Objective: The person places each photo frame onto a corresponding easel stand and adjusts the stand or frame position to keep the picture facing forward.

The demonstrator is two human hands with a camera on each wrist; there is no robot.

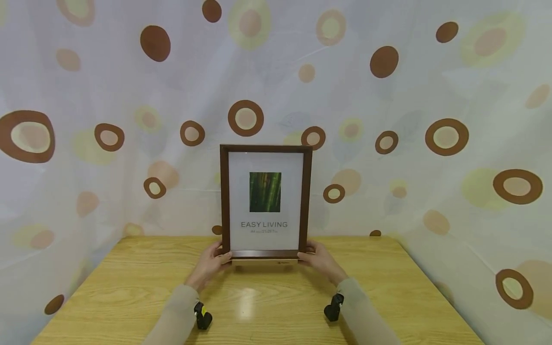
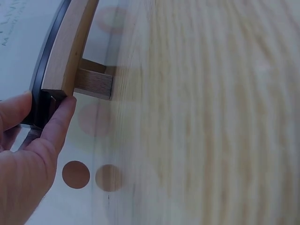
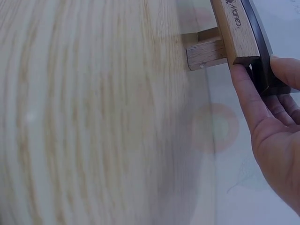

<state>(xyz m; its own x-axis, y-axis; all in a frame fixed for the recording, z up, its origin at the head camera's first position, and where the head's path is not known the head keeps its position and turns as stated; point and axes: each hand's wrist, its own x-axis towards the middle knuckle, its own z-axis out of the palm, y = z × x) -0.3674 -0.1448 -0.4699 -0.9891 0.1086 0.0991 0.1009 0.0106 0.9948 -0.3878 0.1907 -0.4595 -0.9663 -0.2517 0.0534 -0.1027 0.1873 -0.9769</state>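
A dark brown picture frame (image 1: 266, 197) stands upright at the middle of the table, with a small green bamboo picture and the words "EASY LIVING" behind its front. Under its bottom edge is a light wooden stand (image 1: 265, 265), whose short feet show in both wrist views. My left hand (image 1: 210, 262) grips the lower left corner, thumb in front and fingers behind and below. At the lower right corner my right hand (image 1: 321, 262) holds the frame the same way. One finger of each hand touches the end of the stand's ledge (image 3: 238, 35). The frame's back is hidden.
The light wooden table (image 1: 142, 297) reaches back to a pale curtain (image 1: 276, 72) with brown ring and dot patterns, which also hangs along both sides. Small black devices (image 1: 202, 316) sit on both wrists over pale sleeves.
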